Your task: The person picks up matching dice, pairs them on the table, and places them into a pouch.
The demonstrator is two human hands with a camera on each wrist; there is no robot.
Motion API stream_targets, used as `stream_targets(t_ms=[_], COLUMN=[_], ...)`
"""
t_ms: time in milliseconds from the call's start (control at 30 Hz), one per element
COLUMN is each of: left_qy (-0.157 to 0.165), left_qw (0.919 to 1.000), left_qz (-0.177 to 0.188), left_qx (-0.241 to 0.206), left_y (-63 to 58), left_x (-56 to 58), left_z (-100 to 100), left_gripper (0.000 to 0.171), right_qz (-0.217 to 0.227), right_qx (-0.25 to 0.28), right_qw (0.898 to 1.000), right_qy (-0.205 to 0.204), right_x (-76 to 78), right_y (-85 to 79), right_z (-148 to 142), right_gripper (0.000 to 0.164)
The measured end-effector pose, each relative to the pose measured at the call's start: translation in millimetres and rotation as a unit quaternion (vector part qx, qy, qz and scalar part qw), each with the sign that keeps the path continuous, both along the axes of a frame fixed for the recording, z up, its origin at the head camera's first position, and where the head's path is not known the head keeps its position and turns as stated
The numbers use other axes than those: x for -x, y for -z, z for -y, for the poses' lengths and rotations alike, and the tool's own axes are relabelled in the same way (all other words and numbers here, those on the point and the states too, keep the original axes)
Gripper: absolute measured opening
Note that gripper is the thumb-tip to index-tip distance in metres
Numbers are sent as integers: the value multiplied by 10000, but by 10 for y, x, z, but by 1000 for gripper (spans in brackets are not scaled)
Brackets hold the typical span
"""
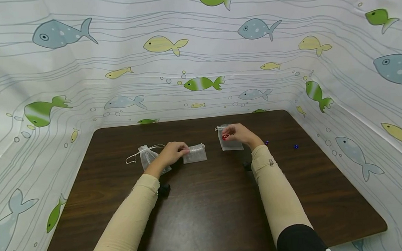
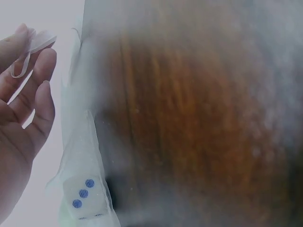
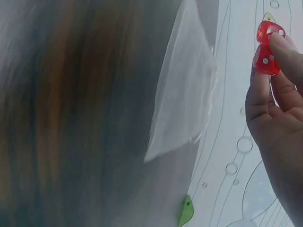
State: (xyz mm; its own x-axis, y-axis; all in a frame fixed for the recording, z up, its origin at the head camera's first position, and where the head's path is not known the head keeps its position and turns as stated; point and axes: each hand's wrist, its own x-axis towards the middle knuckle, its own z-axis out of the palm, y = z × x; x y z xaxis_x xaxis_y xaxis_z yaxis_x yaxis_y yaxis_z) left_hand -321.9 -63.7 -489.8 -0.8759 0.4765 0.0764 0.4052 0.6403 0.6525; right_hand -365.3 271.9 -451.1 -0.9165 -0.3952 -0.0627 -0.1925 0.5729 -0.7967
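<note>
My left hand (image 1: 176, 151) pinches the edge of a small sheer white drawstring pouch (image 1: 196, 155) on the table. In the left wrist view thumb and fingers grip its fabric (image 2: 40, 41), with a cord loop hanging down. Beside that hand lies another sheer pouch (image 1: 147, 157), its cords spread out; a white die (image 2: 85, 196) with blue dots shows through the mesh in the left wrist view. My right hand (image 1: 240, 134) holds two red translucent dice (image 3: 266, 59) between thumb and fingers. Beneath it a third pouch (image 1: 233, 144) lies flat.
Two small blue dice (image 1: 296, 146) lie to the right of my right hand. The dark wooden table (image 1: 205, 215) meets fish-patterned white curtains (image 1: 171, 67) at the back and sides.
</note>
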Motion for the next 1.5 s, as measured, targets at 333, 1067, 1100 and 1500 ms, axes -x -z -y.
stream_targets(t_ms=[333,1067,1100,1500], left_qy=[129,470,465,426], left_qw=[9997,9956,9957,9968], left_qz=[-206,-742,-737,-578], left_qx=[-80,-328,-316,-342], left_y=[5,20,23,-13], left_x=[8,21,21,-16], left_z=[-18,-28,-29,-22], left_gripper=[15,13,13,16], right_qz=[-10,-186,-168,44], right_qx=[-17,-712,-735,-809], right_qw=[9989,9870,9869,9848], right_qy=[-460,-1425,-1428,-1537], right_x=[-9,-57,-58,-98], right_y=[-105,-185,-180,-193], right_z=[458,1094,1101,1169], right_gripper=[28,22,22,27])
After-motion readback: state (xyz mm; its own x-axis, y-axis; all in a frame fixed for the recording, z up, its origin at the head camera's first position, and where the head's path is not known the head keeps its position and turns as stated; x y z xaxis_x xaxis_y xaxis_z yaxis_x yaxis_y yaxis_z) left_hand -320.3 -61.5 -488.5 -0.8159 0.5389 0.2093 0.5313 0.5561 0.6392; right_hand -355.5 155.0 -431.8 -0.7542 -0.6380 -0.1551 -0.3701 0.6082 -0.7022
